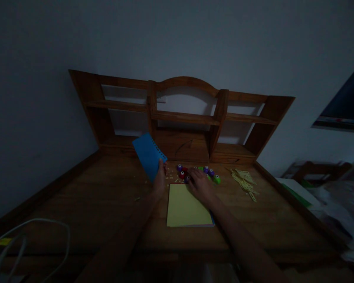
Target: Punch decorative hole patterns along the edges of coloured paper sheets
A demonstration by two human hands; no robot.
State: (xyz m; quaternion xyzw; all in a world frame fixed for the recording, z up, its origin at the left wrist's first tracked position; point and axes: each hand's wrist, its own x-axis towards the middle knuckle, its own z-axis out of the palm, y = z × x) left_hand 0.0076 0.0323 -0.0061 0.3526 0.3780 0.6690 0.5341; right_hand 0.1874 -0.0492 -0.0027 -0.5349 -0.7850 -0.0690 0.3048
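My left hand [161, 177] is closed on a blue sheet of paper [147, 155], holding it tilted above the desk, thumb on the near face. A row of small punched cutouts runs along the sheet's right edge. My right hand [200, 184] reaches over a group of small craft punches, its fingers apart and slightly bent. Its fingertips are at a dark purple punch [187, 179]; whether they touch it is hard to see in the dim light. Beside it stand a red punch [182, 175] and a green punch [216, 179]. Below my right hand lies a stack of coloured paper [187, 208], yellow on top.
Small paper bits [171, 177] are scattered by the punches. Yellow strips with punched holes [244, 181] lie to the right. A wooden shelf unit [184, 117] stands along the back of the desk [100, 196]. A white cable [47, 221] loops at the near left.
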